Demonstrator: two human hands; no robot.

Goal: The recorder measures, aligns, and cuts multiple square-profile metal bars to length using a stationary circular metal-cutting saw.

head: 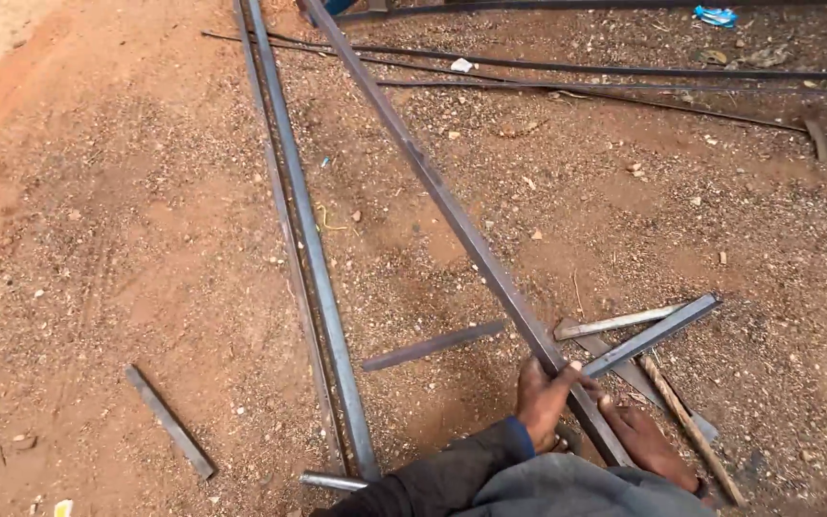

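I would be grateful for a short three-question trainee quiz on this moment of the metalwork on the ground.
1. True or false: the hand grips the long steel bar that runs diagonally across the dirt.
2. What lies alone on the ground at the lower left? A) a short flat metal strip B) a hammer C) a coil of wire
3. Which body part presses on the bar beside the hand?

Key
1. True; which hand it is cannot be told.
2. A, the short strip.
3. A bare foot, next to a short square tube that meets the bar.
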